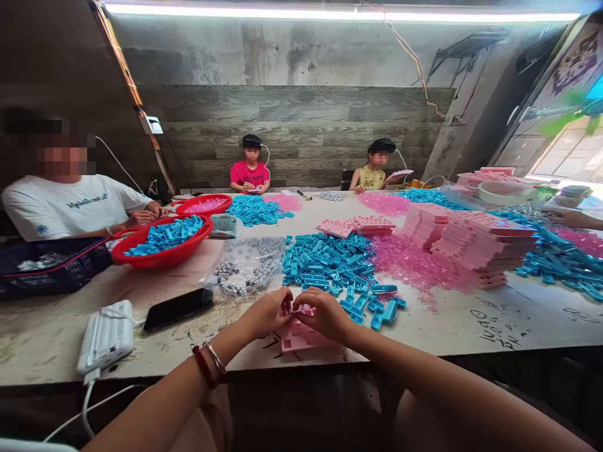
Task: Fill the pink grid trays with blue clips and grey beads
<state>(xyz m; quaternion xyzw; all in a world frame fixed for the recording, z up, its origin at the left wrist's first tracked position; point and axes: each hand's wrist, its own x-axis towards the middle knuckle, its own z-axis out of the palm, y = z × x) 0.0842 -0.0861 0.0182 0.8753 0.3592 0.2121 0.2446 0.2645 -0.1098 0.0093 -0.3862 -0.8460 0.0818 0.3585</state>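
Observation:
Over a pink plastic plate with square openings point(296, 342) at the table's front edge, my left hand point(271, 311) and my right hand point(326, 314) come together. The fingers of both are closed in a pinch. What lies between the fingertips is too small and too covered to make out. Just beyond my hands spreads a heap of blue plastic pieces, trough-shaped point(325, 260). To its left is a clear plastic bag with small grey and white parts point(245, 267). Pink translucent bits point(414, 260) lie to the right.
Stacked pink plates point(480, 245) rise at the right. At left are a red basin of blue pieces point(162, 257), a dark blue basket point(89, 267), a black phone point(179, 309) and a cabled white power bank point(106, 339). Several people sit around the table.

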